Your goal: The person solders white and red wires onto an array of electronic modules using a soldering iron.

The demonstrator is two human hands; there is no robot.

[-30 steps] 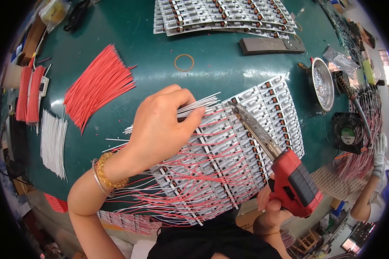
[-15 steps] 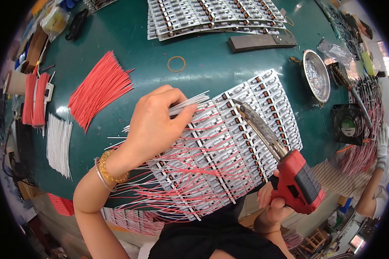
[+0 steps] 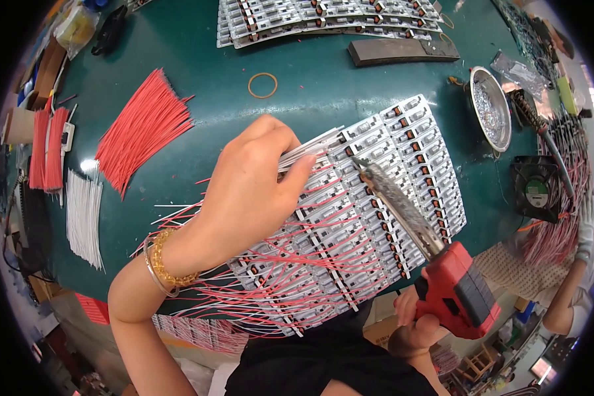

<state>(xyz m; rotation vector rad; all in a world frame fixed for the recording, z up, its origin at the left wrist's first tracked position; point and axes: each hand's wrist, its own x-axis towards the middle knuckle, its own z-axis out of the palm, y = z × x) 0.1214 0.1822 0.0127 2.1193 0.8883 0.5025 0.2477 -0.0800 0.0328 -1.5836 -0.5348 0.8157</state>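
Observation:
My left hand (image 3: 254,181) is closed around a thin bundle of white wires (image 3: 313,146), whose ends point at the upper part of a circuit board panel (image 3: 412,165). Rows of small components cover the panel. Red and white wires (image 3: 237,294) trail off its left side, partly under my left forearm. In my right hand (image 3: 416,320) is a red and black soldering gun (image 3: 459,290). Its dark, crusted tip slants up and left, over the panel just right of the white wire ends. Whether the tip touches the board, I cannot tell.
Loose red wires (image 3: 145,129) and white wires (image 3: 84,221) lie at left. A stack of panels (image 3: 330,23), a dark bar (image 3: 402,53) and a rubber band (image 3: 263,85) are farther back. At right are a metal bowl (image 3: 506,109), a fan (image 3: 536,188) and another person's gloved hand (image 3: 586,228).
My left hand has shifted slightly right with the white wires, whose ends now sit closer to the panel. The soldering gun remains over the board. The whole view has shifted a little.

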